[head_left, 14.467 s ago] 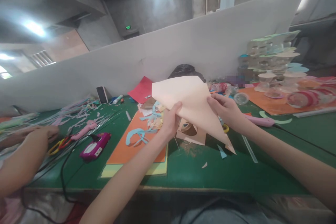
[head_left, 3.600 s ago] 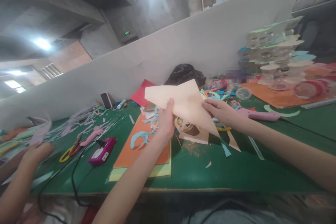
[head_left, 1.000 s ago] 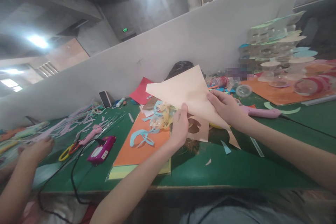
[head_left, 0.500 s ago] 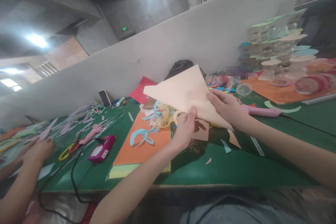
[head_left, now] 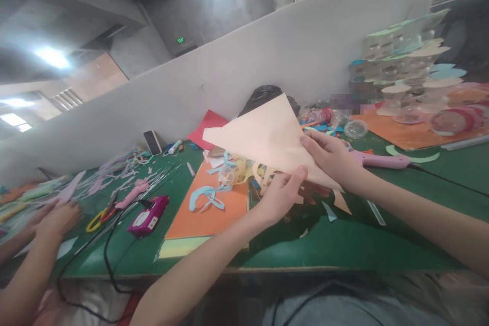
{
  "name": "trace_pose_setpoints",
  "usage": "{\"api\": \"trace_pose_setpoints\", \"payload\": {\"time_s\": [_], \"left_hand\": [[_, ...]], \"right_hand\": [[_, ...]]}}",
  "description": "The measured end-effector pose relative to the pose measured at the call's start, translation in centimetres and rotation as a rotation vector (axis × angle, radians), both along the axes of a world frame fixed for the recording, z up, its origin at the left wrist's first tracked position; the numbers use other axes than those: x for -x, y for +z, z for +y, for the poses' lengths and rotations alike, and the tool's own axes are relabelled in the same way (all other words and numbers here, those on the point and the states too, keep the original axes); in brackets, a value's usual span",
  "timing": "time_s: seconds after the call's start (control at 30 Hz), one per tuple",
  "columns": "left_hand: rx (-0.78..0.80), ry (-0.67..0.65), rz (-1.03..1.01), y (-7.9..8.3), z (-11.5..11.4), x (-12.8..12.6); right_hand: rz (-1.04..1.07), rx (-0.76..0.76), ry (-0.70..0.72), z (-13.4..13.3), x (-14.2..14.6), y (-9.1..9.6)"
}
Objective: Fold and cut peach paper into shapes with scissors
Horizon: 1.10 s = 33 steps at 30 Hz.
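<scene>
A cream sheet of paper (head_left: 267, 135), cut to an angular shape, is held up tilted above the table. My left hand (head_left: 284, 193) grips its lower edge, thumb on the near face and fingers behind. Higher on its right side, my right hand (head_left: 330, 158) pinches the sheet, thumb in front. Both hands are closed on it. Behind and below lie curled blue paper strips (head_left: 206, 198) and yellow cut paper (head_left: 242, 170), on an orange sheet (head_left: 202, 224). A pink glue gun (head_left: 385, 160) lies just beyond my right wrist.
At the left, a co-worker's hands (head_left: 61, 219) hold a lilac paper strip. A magenta power strip (head_left: 148, 216), yellow-handled scissors (head_left: 95, 220) and another pink glue gun (head_left: 133, 194) lie nearby. Stacked plastic cups (head_left: 397, 76) stand back right. A phone (head_left: 153, 142) leans against the wall.
My left hand has slid right along the paper's lower edge, closer to my right hand. The sheet has shifted slightly left at its far tip. My right hand stays nearly in place.
</scene>
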<state>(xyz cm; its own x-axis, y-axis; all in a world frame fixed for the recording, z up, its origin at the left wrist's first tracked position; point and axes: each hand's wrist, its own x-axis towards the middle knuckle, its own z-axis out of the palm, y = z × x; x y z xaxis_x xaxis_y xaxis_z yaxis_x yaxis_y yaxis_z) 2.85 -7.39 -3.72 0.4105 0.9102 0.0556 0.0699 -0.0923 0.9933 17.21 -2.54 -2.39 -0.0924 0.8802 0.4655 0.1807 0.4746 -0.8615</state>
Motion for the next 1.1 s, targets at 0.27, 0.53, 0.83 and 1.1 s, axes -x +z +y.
{"api": "trace_pose_setpoints", "payload": {"time_s": [0.27, 0.53, 0.83, 1.1], "left_hand": [[-0.029, -0.004, 0.080, -0.2, 0.3, 0.4], [-0.113, 0.074, 0.286, 0.2, 0.7, 0.8], [-0.023, 0.050, 0.116, -1.1, 0.5, -0.1], [0.095, 0.035, -0.033, -0.6, 0.0, -0.9]], "right_hand": [[-0.019, 0.007, 0.070, -0.1, -0.6, 0.9], [-0.084, -0.019, 0.024, 0.2, -0.9, 0.9], [-0.016, -0.023, -0.045, 0.0, 0.3, -0.3], [0.173, 0.165, 0.044, -0.4, 0.6, -0.3]]}}
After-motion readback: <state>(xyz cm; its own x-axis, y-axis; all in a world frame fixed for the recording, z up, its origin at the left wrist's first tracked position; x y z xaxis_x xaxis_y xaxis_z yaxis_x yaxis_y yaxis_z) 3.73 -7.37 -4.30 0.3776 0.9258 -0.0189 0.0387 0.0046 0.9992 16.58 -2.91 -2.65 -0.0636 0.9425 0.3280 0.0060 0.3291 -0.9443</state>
